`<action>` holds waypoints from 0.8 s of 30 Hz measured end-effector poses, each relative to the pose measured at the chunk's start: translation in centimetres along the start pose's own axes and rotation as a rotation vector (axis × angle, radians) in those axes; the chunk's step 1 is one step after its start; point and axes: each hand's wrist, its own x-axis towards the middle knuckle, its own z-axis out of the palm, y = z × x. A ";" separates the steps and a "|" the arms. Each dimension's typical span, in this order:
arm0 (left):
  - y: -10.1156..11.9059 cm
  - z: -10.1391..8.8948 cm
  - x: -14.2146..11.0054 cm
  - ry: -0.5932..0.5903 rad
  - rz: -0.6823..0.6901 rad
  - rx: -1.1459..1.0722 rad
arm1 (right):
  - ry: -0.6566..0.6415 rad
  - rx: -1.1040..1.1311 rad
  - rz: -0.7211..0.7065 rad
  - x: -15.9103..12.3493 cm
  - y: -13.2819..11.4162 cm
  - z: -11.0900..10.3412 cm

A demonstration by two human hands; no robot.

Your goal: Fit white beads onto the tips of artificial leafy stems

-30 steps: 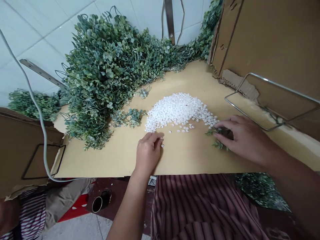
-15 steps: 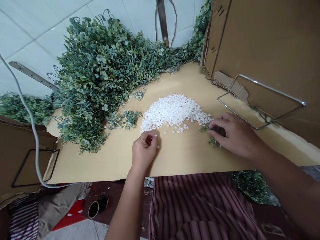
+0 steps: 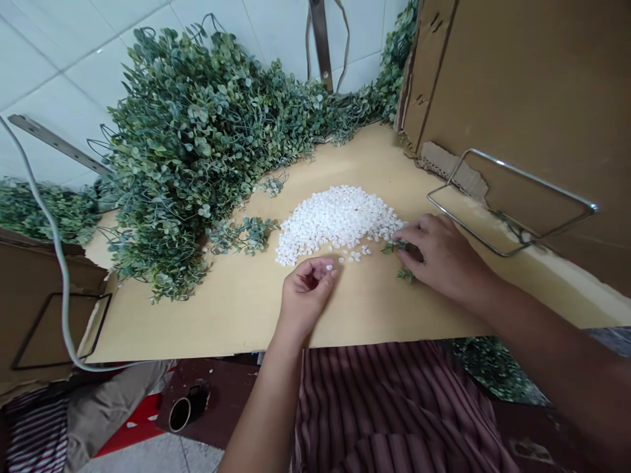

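Near the front of the white bead-like pieces (image 3: 340,213), my left hand (image 3: 306,292) is closed, with one small white piece (image 3: 329,267) between thumb and fingertip. My right hand (image 3: 436,256) is at the right end of the heap, its thumb and fingers closed on a small artificial leaf sprig (image 3: 394,246). Green leaves (image 3: 405,274) also show just below that thumb. Much of the sprig is hidden by the fingers. A few loose white pieces (image 3: 355,256) lie between the two hands on the tan board (image 3: 236,315).
A large mound of artificial greenery (image 3: 197,144) stands at the left and back, with small sprigs (image 3: 246,233) beside it. Cardboard with a wire handle (image 3: 513,174) rises at the right. A white cable (image 3: 62,263) hangs at the left. Below stands a dark mug (image 3: 181,414).
My left hand has moved right and slightly up, closer to the loose pieces. My right hand has shifted left with the sprig. The view has turned slightly.
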 end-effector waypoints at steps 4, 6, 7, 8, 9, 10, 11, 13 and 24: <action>0.0 -0.1 0.7 0.093 0.043 0.012 | 0.010 -0.030 -0.021 0.5 -0.3 0.4; 0.2 -0.2 0.6 0.118 0.052 0.007 | 0.037 -0.054 -0.053 0.6 -0.3 0.6; 0.3 -0.3 0.5 0.116 0.053 -0.004 | 0.048 -0.065 -0.064 0.6 -0.3 0.6; 0.4 -0.3 0.3 0.109 0.050 -0.020 | 0.057 -0.074 -0.071 0.6 -0.3 0.6; 0.5 -0.3 0.0 0.098 0.043 -0.043 | 0.064 -0.077 -0.078 0.7 -0.4 0.6; 0.6 -0.3 -0.4 0.087 0.033 -0.067 | 0.071 -0.074 -0.088 0.7 -0.3 0.6; 0.7 -0.2 -0.7 0.075 0.022 -0.091 | 0.080 -0.068 -0.097 0.7 -0.3 0.6; 0.8 0.1 -1.5 0.046 0.007 -0.124 | 0.100 -0.047 -0.112 0.8 -0.2 0.7; -0.6 0.7 -0.8 -0.053 -0.106 -0.156 | -0.031 0.023 0.026 1.1 -0.4 0.9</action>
